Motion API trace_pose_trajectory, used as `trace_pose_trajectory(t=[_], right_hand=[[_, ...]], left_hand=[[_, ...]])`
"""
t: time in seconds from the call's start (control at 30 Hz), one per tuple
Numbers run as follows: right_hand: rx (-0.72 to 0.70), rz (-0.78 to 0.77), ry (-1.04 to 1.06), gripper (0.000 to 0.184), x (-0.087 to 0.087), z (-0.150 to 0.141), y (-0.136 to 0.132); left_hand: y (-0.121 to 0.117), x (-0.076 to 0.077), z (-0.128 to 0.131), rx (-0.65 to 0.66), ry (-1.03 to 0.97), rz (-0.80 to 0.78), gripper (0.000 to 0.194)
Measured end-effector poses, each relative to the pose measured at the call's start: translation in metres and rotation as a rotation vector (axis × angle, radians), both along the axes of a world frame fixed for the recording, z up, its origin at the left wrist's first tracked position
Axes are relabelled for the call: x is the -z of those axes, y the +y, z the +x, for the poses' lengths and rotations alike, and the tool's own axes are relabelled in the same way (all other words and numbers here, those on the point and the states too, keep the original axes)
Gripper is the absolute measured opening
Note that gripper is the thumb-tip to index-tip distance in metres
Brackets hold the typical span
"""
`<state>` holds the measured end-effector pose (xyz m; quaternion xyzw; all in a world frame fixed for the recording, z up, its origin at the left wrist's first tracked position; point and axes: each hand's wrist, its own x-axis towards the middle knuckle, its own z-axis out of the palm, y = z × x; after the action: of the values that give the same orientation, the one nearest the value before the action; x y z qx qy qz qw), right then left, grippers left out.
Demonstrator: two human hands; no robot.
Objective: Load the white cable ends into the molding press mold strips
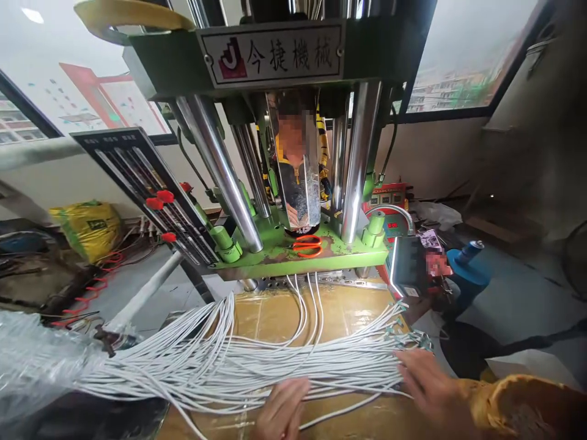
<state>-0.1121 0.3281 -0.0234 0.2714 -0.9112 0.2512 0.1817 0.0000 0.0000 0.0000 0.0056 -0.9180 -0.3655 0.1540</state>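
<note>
A thick bundle of white cables (284, 370) lies across a brown taped surface, with small greenish connectors (408, 333) at its right end. My left hand (282, 408) rests at the near edge of the bundle, fingers extended close together; one loose cable passes beside its fingertips. At the connector end, my right hand (428, 382) reaches over the cables with its fingers stretched out, slightly blurred. A few cables run up from the bundle to underneath the green press bed (275, 266). Orange-handled scissors (307, 246) lie on that bed.
Steel columns (220, 174) rise around a mirror-like panel (296, 171). Left of them leans a black slider panel (147, 195) with red knobs. Clear plastic wrap (41, 351) covers the bundle's left end. A black box (408, 266) and a blue cylinder (470, 275) stand at right.
</note>
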Motion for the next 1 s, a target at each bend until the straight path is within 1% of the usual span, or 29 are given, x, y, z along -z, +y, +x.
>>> trace_pose_trajectory(t=[0.03,0.07,0.1,0.13,0.17,0.2,0.23,0.27,0.3,0.33,0.4,0.47,0.5,0.53,0.57,0.6,0.63,0.67,0.7,0.73,0.77,0.8,0.83,0.87,0.93,0.97,1.0], right_hand=[[-0.099,0.126,0.041,0.036,-0.006,-0.009,-0.025],[-0.162,0.217,0.088,0.039,-0.012,-0.016,-0.048],[-0.17,0.244,0.09,0.042,-0.016,-0.023,-0.068],[-0.173,0.272,0.095,0.041,-0.02,-0.027,-0.083],[-0.173,0.284,0.094,0.037,-0.023,-0.03,-0.093],[-0.178,0.292,0.089,0.03,-0.026,-0.031,-0.099],[-0.196,0.304,0.087,0.02,-0.03,-0.031,-0.102],[-0.221,0.315,0.086,0.011,-0.033,-0.031,-0.101],[-0.248,0.325,0.086,0.004,-0.038,-0.031,-0.099],[-0.272,0.333,0.086,0.004,-0.042,-0.033,-0.094],[-0.281,0.336,0.087,0.013,-0.05,-0.039,-0.081],[-0.246,0.324,0.08,0.021,-0.054,-0.05,-0.062],[-0.217,0.305,0.084,0.023,-0.054,-0.055,-0.052],[-0.19,0.28,0.091,0.02,-0.053,-0.06,-0.043],[-0.159,0.236,0.115,0.02,-0.052,-0.061,-0.036],[-0.114,0.159,0.148,0.024,-0.051,-0.06,-0.032],[-0.077,0.061,0.137,0.029,-0.05,-0.056,-0.033],[-0.056,-0.046,0.056,0.029,-0.051,-0.048,-0.038],[-0.053,-0.161,-0.09,0.023,-0.051,-0.037,-0.048],[-0.073,-0.273,-0.321,0.02,-0.053,-0.023,-0.062],[-0.115,-0.361,-0.619,0.024,-0.053,-0.01,-0.078],[-0.125,-0.496,-0.848,0.033,-0.053,0.003,-0.097],[-0.109,-0.646,-1.074,0.042,-0.053,0.013,-0.115],[-0.086,-0.797,-1.251,0.052,-0.051,0.019,-0.132],[-0.055,-1.038,-1.443,0.064,-0.045,0.023,-0.156],[-0.04,-1.119,-1.48,0.065,-0.042,0.021,-0.162],[-0.028,-1.171,-1.49,0.062,-0.039,0.02,-0.166]], left_hand=[[0.006,-0.001,-0.024,0.267,0.058,-0.084,0.048],[0.013,-0.003,-0.046,0.398,0.059,-0.169,0.056],[0.018,-0.006,-0.064,0.493,0.043,-0.261,0.062],[0.022,-0.011,-0.078,0.546,0.017,-0.354,0.068],[0.025,-0.016,-0.088,0.545,-0.027,-0.427,0.07],[0.025,-0.022,-0.094,0.529,-0.075,-0.48,0.067],[0.023,-0.027,-0.096,0.504,-0.126,-0.505,0.059],[0.019,-0.032,-0.096,0.483,-0.177,-0.498,0.047],[0.014,-0.038,-0.095,0.476,-0.225,-0.459,0.035],[0.009,-0.043,-0.095,0.472,-0.262,-0.396,0.027],[0.0,-0.053,-0.098,0.456,-0.318,-0.239,0.022],[-0.006,-0.059,-0.107,0.405,-0.386,-0.087,0.018],[-0.009,-0.06,-0.114,0.376,-0.432,-0.013,0.017],[-0.012,-0.059,-0.122,0.357,-0.49,0.074,0.016],[-0.014,-0.058,-0.129,0.351,-0.555,0.179,0.018],[-0.017,-0.057,-0.136,0.355,-0.616,0.291,0.02],[-0.019,-0.055,-0.142,0.364,-0.668,0.395,0.022],[-0.021,-0.055,-0.147,0.372,-0.709,0.484,0.025],[-0.021,-0.055,-0.149,0.376,-0.744,0.551,0.026],[-0.02,-0.057,-0.15,0.376,-0.768,0.586,0.027],[-0.018,-0.06,-0.149,0.373,-0.779,0.583,0.027],[-0.015,-0.064,-0.145,0.372,-0.771,0.545,0.025],[-0.012,-0.068,-0.141,0.373,-0.737,0.471,0.022],[-0.009,-0.073,-0.135,0.377,-0.679,0.371,0.019],[-0.005,-0.079,-0.124,0.387,-0.533,0.159,0.013],[-0.004,-0.081,-0.12,0.383,-0.476,0.079,0.012],[-0.003,-0.081,-0.117,0.372,-0.444,0.022,0.013]])
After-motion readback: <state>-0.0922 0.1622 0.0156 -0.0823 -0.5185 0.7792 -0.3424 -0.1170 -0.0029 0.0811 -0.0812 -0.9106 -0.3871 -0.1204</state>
